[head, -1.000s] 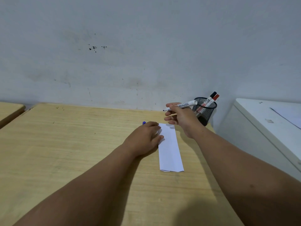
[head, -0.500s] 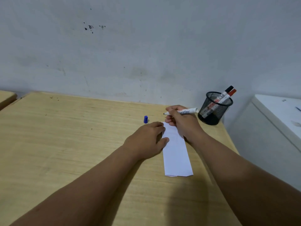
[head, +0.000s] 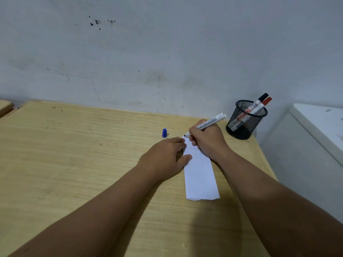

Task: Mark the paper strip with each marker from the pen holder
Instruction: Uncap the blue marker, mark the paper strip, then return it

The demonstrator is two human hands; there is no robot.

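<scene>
A white folded paper strip (head: pixel 200 175) lies lengthwise on the wooden table (head: pixel 74 154). My left hand (head: pixel 165 158) presses flat on the strip's left edge near its far end. My right hand (head: pixel 207 140) grips an uncapped white marker (head: pixel 209 122), its dark tip touching the far left corner of the strip. The marker's blue cap (head: pixel 164 133) stands on the table just beyond my left hand. A black mesh pen holder (head: pixel 245 121) at the table's far right corner holds two markers, one black-capped (head: pixel 262 98) and one red-capped (head: pixel 267 101).
A grey wall runs right behind the table. A white cabinet (head: pixel 315 130) stands to the right of the table, its top slightly higher. Another wooden surface (head: pixel 5 106) shows at the far left edge.
My right hand has brought the marker down from above the table, tilting its tip onto the far end of the strip. My left hand stays on the paper.
</scene>
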